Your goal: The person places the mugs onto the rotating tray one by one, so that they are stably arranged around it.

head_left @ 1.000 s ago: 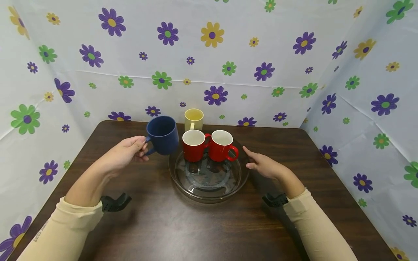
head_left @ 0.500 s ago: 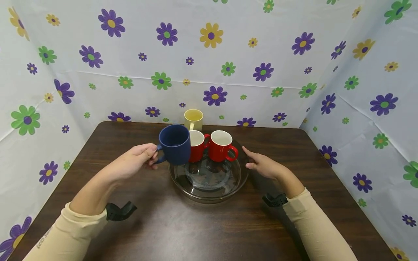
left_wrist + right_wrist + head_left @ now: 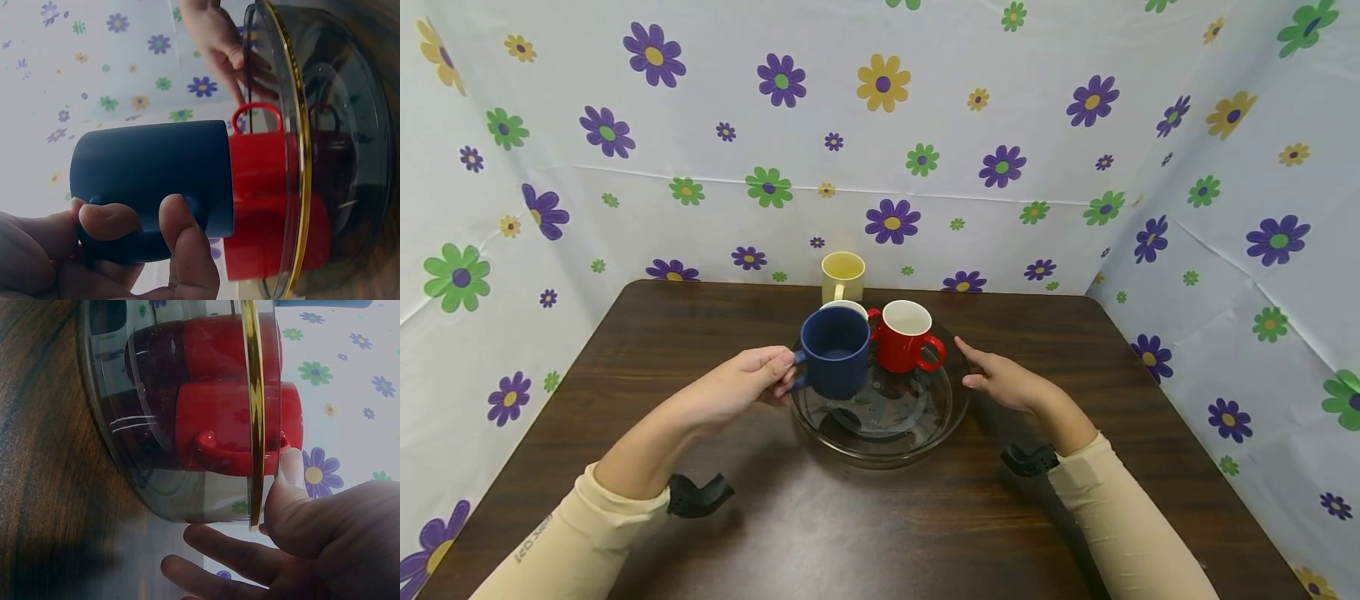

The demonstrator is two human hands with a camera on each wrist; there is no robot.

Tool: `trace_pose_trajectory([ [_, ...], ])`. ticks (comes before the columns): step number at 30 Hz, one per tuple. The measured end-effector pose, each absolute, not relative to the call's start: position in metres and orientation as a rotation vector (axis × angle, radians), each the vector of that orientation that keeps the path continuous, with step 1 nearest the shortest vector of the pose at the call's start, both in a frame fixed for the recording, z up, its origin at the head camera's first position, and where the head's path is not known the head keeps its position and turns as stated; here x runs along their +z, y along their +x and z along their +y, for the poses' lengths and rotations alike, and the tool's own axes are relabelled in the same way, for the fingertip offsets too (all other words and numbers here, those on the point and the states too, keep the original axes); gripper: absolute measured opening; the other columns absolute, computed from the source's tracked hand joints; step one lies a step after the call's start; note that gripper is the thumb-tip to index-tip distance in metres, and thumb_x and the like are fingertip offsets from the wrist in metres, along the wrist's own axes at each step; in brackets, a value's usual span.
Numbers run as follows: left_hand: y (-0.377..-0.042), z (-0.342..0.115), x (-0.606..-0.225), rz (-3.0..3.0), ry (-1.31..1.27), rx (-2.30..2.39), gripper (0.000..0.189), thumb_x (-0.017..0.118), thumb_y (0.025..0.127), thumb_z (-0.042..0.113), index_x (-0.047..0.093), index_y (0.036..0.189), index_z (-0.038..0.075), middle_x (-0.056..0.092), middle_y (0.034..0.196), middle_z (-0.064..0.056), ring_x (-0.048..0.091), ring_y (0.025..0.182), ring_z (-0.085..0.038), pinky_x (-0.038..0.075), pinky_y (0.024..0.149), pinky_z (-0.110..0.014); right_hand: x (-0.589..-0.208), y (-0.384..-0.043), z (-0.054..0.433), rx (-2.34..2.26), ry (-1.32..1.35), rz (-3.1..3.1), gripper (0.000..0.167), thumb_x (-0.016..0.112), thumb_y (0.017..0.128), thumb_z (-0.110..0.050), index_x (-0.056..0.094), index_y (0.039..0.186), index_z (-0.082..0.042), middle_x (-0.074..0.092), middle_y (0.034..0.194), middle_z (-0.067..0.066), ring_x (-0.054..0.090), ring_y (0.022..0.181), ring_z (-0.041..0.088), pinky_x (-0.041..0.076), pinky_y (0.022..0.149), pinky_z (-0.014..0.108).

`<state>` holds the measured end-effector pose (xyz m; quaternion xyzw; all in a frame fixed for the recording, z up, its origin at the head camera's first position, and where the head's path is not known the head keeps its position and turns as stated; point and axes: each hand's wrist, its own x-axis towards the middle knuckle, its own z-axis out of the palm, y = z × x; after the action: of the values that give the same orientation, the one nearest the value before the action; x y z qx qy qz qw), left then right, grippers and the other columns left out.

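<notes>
My left hand grips the handle of a dark blue mug, held upright over the left side of a round, smoky glass bowl. Two red mugs with white insides sit in the bowl. The right red mug shows fully, while the left red mug is mostly hidden behind the blue one. On the bowl's right side, my right hand touches the rim with its fingers extended. In the right wrist view its thumb lies by the gold-looking rim.
Behind the bowl stands a yellow mug, its handle facing me. The dark wooden table meets a flower-patterned cloth at the back, with more cloth on both sides. Each wrist carries a black camera mount.
The left hand has carried the blue mug right and nearer to me, from beside the bowl to over it, covering much of the left red mug. The right hand has stayed at the rim.
</notes>
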<state>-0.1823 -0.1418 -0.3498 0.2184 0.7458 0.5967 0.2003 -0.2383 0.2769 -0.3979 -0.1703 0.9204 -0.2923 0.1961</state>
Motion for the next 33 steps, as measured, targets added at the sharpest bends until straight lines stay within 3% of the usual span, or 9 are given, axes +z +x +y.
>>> trace_pose_trajectory([
  [7,-0.183,-0.121,-0.361,2.026,0.606,1.645,0.039,0.034,0.113,0.019,0.046,0.091,-0.011,0.047,0.077,-0.005,0.057,0.080,-0.024,0.054,0.080,-0.036,-0.397,-0.239,0.277,-0.824,-0.465,2.566,0.074,0.055,0.105,-0.017,0.010,0.163,-0.010,0.019,0.163,0.028,0.026,0.146,0.050,0.025,0.115,0.065],
  [13,-0.181,-0.099,-0.369,1.993,0.624,1.622,0.035,0.036,0.112,0.019,0.050,0.088,-0.003,0.048,0.078,-0.005,0.055,0.080,-0.023,0.054,0.084,-0.041,-0.398,-0.239,0.277,-0.840,-0.463,2.563,0.076,0.057,0.104,-0.016,0.010,0.164,-0.012,0.020,0.163,0.028,0.028,0.146,0.049,0.027,0.115,0.064],
  [20,-0.180,-0.075,-0.379,1.906,0.586,1.636,0.032,0.038,0.112,0.018,0.053,0.090,0.000,0.055,0.080,-0.006,0.063,0.081,-0.021,0.057,0.083,-0.040,-0.401,-0.239,0.277,-0.847,-0.473,2.573,0.073,0.055,0.105,-0.017,0.011,0.164,-0.012,0.021,0.162,0.028,0.031,0.145,0.049,0.027,0.115,0.064],
  [27,-0.179,-0.055,-0.389,1.914,0.540,1.615,0.031,0.042,0.111,0.018,0.055,0.090,-0.001,0.059,0.080,-0.007,0.071,0.086,-0.033,0.059,0.084,-0.047,-0.401,-0.237,0.278,-0.861,-0.481,2.580,0.073,0.055,0.105,-0.016,0.012,0.164,-0.012,0.023,0.161,0.030,0.033,0.143,0.049,0.028,0.114,0.064],
  [33,-0.180,-0.043,-0.391,1.955,0.539,1.581,0.031,0.045,0.110,0.017,0.058,0.092,-0.004,0.065,0.084,-0.011,0.070,0.082,-0.025,0.059,0.085,-0.049,-0.400,-0.238,0.278,-0.881,-0.452,2.563,0.074,0.055,0.105,-0.017,0.012,0.164,-0.015,0.023,0.162,0.028,0.033,0.144,0.049,0.029,0.113,0.064],
])
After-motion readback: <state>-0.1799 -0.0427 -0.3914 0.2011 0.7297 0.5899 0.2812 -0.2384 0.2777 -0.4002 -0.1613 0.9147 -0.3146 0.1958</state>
